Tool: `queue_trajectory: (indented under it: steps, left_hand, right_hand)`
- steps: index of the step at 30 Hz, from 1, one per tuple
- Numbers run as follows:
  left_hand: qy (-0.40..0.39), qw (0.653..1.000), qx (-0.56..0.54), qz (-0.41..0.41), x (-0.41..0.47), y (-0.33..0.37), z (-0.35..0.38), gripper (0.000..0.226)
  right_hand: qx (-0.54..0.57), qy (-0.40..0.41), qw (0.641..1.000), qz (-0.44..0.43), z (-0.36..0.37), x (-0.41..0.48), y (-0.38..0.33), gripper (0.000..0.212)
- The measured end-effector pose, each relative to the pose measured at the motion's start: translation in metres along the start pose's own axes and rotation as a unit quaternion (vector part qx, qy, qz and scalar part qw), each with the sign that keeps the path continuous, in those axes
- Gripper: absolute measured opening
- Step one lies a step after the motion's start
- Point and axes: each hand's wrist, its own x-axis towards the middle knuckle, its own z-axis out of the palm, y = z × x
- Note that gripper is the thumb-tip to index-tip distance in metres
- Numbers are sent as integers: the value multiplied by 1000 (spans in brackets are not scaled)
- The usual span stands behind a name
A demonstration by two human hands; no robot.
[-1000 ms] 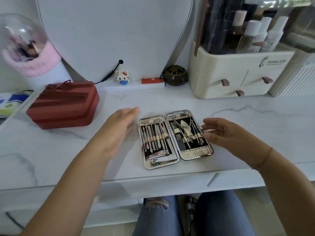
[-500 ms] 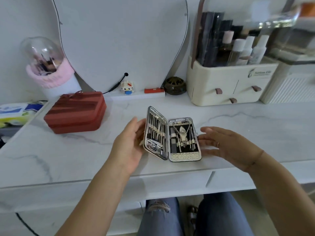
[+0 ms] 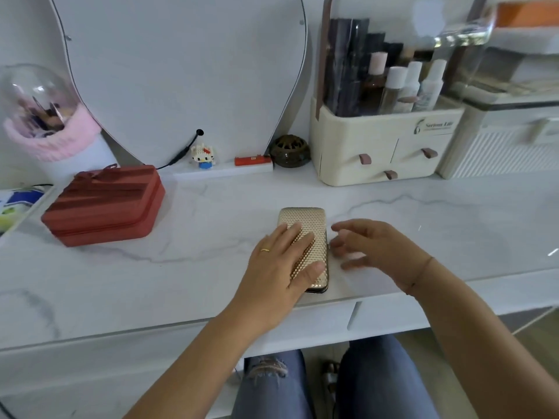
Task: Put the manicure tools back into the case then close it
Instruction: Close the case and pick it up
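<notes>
The gold textured manicure case (image 3: 305,220) lies closed and flat on the white marble desk (image 3: 196,237), near its front edge. My left hand (image 3: 281,261) rests palm-down on the case's lid, fingers straight across it. Just right of the case, my right hand (image 3: 375,247) hovers with its fingers loosely spread and holds nothing; its fingertips sit near the case's right edge. The tools are hidden inside the case.
A red zip case (image 3: 104,205) sits at the left. Behind stand a heart-shaped mirror (image 3: 181,71), a small toy figure (image 3: 203,155), a dark round pot (image 3: 289,151) and a cream cosmetics organiser (image 3: 384,146). A pink-trimmed brush holder (image 3: 45,116) stands at the far left.
The left hand folded the case's left half over onto the right half, so the case went from open to closed. The right hand stayed beside its right edge.
</notes>
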Motion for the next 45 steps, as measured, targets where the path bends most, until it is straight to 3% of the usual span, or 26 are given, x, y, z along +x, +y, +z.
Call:
queue_trajectory:
  steps: [3,7,19,24,29,31,33,35,38,40,42,45]
  left_hand:
    - [-22,1000,5,13,0,-6,-2,81]
    - [-55,998,-43,-1,0,-5,-6,74]
    - [-79,996,-27,-11,0,-2,-7,76]
    - [-68,997,20,7,0,-5,-3,77]
    - [-52,998,43,19,0,-6,-1,78]
    - [-15,997,74,31,-2,-4,0,79]
    - [50,993,101,41,-7,3,4,77]
    - [103,987,107,59,-15,18,12,65]
    - [127,977,118,120,-27,46,37,53]
    - [129,973,116,155,-26,61,53,47]
    - [130,971,116,163,-20,71,64,45]
    - [111,974,127,150,-13,81,78,50]
  right_hand:
    - [-211,-4,963,-169,0,-2,12,34]
    - [-303,-49,930,-203,3,-3,27,38]
    - [-333,-64,917,-209,-1,-1,26,38]
    - [-391,-65,893,-212,0,0,31,40]
    - [-388,-45,894,-220,2,-1,36,41]
    - [-322,-5,920,-225,3,-8,35,36]
    - [-158,46,962,-219,3,-23,35,30]
    - [-8,137,965,-223,-1,-45,40,24]
    - [140,345,909,-189,-15,-77,69,24]
    - [240,441,858,-108,-31,-89,100,26]
    - [337,459,822,6,-44,-94,135,23]
    - [444,393,797,116,-53,-90,173,20]
